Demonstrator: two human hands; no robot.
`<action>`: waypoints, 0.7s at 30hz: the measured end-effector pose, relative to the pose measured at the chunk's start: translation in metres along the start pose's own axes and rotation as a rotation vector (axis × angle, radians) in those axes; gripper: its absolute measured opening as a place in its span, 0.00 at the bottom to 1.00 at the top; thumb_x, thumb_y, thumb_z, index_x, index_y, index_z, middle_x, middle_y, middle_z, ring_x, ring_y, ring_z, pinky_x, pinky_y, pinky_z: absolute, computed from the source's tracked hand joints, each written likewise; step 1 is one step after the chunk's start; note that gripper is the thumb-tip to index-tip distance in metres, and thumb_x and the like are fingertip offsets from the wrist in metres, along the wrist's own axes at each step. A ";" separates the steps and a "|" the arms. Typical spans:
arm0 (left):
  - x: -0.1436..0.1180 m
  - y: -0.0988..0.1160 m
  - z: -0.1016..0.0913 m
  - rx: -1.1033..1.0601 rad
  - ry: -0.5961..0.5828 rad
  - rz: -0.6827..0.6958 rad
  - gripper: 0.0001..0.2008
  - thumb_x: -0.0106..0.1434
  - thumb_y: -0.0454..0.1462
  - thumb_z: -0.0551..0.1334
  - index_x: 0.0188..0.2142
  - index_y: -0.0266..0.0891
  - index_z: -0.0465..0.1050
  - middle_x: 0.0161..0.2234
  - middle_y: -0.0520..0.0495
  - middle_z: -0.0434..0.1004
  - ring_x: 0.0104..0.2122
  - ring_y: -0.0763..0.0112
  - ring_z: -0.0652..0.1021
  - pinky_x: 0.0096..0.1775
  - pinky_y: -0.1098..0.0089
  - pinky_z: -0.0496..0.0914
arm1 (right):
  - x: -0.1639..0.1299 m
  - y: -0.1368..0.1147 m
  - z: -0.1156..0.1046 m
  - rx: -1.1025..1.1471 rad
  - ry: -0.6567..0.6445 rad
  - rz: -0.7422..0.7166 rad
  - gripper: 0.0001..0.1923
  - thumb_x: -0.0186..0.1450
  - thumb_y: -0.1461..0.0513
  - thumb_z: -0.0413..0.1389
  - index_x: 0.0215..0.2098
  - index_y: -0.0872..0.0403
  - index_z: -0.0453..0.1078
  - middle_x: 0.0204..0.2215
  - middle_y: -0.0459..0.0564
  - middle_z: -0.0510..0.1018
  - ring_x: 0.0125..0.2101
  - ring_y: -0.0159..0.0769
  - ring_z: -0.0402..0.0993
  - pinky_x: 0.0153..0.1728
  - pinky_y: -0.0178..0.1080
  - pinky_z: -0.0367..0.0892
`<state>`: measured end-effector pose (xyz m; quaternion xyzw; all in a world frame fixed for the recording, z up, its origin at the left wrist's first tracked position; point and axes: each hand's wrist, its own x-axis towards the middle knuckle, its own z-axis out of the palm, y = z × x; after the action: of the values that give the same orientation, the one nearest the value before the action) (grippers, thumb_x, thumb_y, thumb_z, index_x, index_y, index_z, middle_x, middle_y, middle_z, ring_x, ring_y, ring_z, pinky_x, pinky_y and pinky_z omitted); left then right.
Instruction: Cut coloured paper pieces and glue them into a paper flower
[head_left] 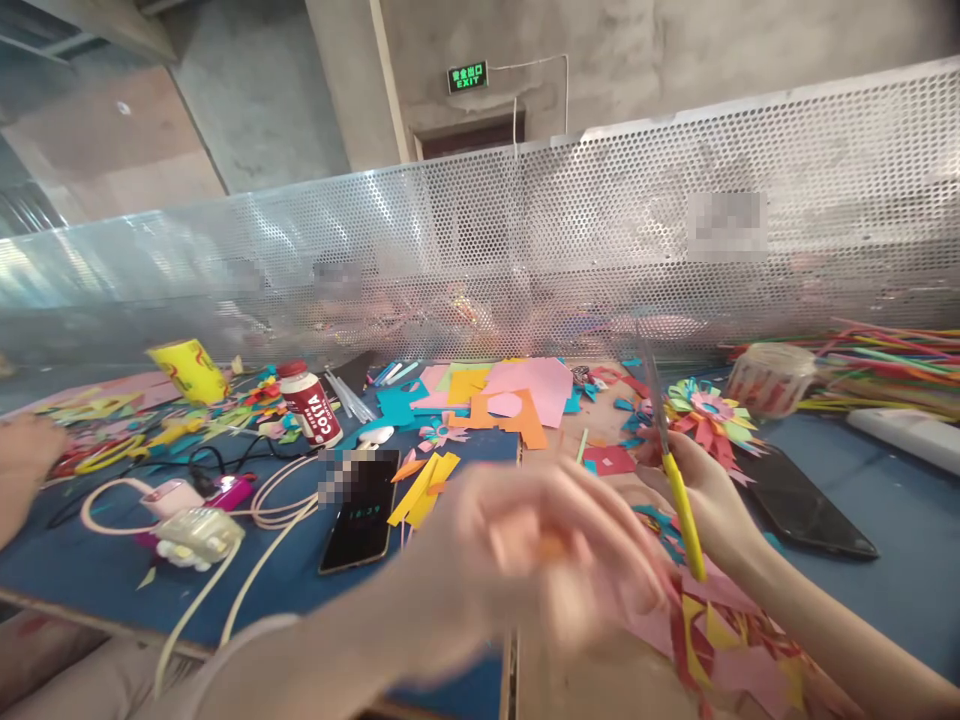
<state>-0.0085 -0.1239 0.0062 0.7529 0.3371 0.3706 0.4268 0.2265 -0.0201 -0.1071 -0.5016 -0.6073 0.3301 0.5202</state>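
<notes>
We hold the scissors [679, 490] in our right hand [705, 500], the grip closed around the yellow handle, with the grey blades standing upright and their tips pointing away from us, above the hand. The yellow handle runs down across the palm toward the wrist. Our left hand [540, 555] sits just left of the scissors, close to the camera and blurred by motion; its fingers look curled inward, with something orange faintly showing between them, but we cannot tell whether the grip is pressed on anything or what that is.

Just behind the scissors, on the blue table [900, 520], lies a paper flower [709, 415] of red, green and pink petals. Right of the scissors rests a dark phone [806, 500], face up. Below the scissors, under our right forearm, lie pink, red and yellow paper cuttings [720, 630]. Left of the scissors, beyond our left hand, we see a second phone [362, 510] with a lit screen, yellow paper strips [424, 488] beside it, and farther left a red Costa bottle [310, 402]. Behind the scissors and to the left lie orange and pink paper sheets [517, 395]. At the far left edge, well apart from the scissors, another person's hand [22, 465] rests on the table.
</notes>
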 end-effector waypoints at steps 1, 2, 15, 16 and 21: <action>0.021 -0.013 -0.008 0.064 0.134 0.007 0.09 0.56 0.43 0.59 0.30 0.42 0.74 0.35 0.47 0.76 0.34 0.69 0.74 0.37 0.68 0.67 | 0.000 0.001 0.001 -0.003 -0.004 0.003 0.15 0.51 0.59 0.57 0.37 0.52 0.62 0.28 0.44 0.69 0.28 0.36 0.66 0.29 0.37 0.62; 0.042 -0.029 -0.018 0.160 0.226 0.019 0.08 0.56 0.41 0.59 0.30 0.40 0.74 0.38 0.47 0.75 0.38 0.68 0.73 0.39 0.68 0.67 | 0.000 0.001 0.001 0.002 -0.011 0.008 0.15 0.51 0.60 0.56 0.37 0.52 0.62 0.27 0.44 0.69 0.28 0.36 0.66 0.29 0.37 0.62; 0.158 -0.165 -0.081 0.773 0.013 -0.383 0.14 0.38 0.36 0.70 0.27 0.35 0.73 0.28 0.49 0.76 0.34 0.63 0.74 0.34 0.71 0.65 | -0.002 -0.005 0.007 -0.074 -0.048 0.028 0.09 0.48 0.64 0.50 0.30 0.53 0.57 0.23 0.41 0.64 0.26 0.32 0.62 0.25 0.34 0.58; 0.161 -0.166 -0.081 0.770 -0.018 -0.405 0.14 0.39 0.37 0.70 0.26 0.34 0.73 0.27 0.49 0.76 0.32 0.64 0.75 0.33 0.71 0.65 | -0.003 -0.006 0.007 -0.077 -0.047 0.032 0.10 0.48 0.63 0.51 0.29 0.53 0.57 0.24 0.42 0.64 0.26 0.33 0.62 0.25 0.34 0.58; 0.169 -0.163 -0.081 0.738 -0.114 -0.461 0.14 0.59 0.41 0.59 0.41 0.33 0.69 0.40 0.46 0.72 0.37 0.66 0.74 0.38 0.64 0.70 | -0.004 -0.009 0.008 -0.076 -0.062 0.035 0.09 0.48 0.64 0.50 0.28 0.52 0.55 0.24 0.41 0.63 0.26 0.32 0.61 0.25 0.34 0.58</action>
<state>-0.0242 0.1136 -0.0644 0.7792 0.5822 0.0782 0.2187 0.2163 -0.0258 -0.1021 -0.5209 -0.6264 0.3315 0.4759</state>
